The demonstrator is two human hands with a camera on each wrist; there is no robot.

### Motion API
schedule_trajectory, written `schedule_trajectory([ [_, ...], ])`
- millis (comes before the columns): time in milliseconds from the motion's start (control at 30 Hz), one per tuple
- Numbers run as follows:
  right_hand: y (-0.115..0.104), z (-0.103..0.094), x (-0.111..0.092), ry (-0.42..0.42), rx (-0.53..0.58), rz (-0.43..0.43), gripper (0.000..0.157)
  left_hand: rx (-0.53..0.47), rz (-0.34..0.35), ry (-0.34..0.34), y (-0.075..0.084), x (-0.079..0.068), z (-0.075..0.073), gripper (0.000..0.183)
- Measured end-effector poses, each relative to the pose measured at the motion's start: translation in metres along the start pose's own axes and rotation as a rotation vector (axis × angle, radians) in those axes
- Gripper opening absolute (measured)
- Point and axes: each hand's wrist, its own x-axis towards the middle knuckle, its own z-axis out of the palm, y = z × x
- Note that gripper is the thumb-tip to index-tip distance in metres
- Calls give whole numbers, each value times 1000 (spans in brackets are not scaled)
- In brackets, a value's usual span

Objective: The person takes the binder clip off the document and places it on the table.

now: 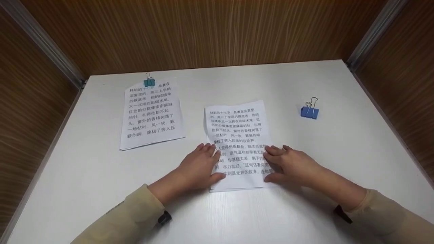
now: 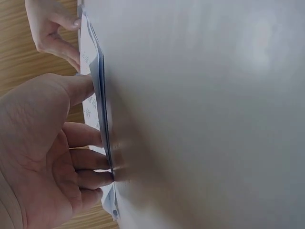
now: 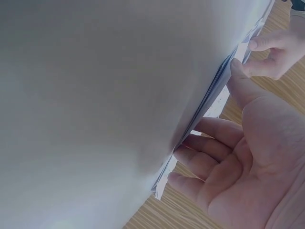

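Note:
A small stack of printed paper sheets [image 1: 237,135] lies flat on the white table, its edges slightly uneven. My left hand [image 1: 198,167] rests along the stack's left edge, thumb over the lower corner area and fingertips at the side. On the opposite edge, my right hand [image 1: 293,166] touches the paper with its thumb and fingertips. Seen from low down in the left wrist view, the left fingers [image 2: 90,160] are spread loosely along the layered paper edge [image 2: 102,109]. In the right wrist view, the right fingers [image 3: 205,148] meet the sheets' side in a similar way.
To the left lies another printed stack [image 1: 151,115] with a teal binder clip [image 1: 149,82] on its top edge. A blue binder clip [image 1: 309,112] stands on the table [image 1: 356,135] at the right. Wood-grain panels [image 1: 203,34] enclose the back and sides.

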Motion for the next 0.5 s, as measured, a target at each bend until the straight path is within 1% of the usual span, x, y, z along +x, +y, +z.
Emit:
schedule_trajectory([
  [100,-1,0,0,-14,22,30,80,8,-17,-3,3,-3,0,79],
  [300,0,-1,-1,-28,36,54,80,-1,-52,-26,11,-9,0,83],
  [400,4,-3,-3,-28,36,71,79,-7,-45,-28,14,-5,0,83],
  [500,11,-5,-6,-16,34,87,78,-17,-34,-33,15,5,-1,83],
])
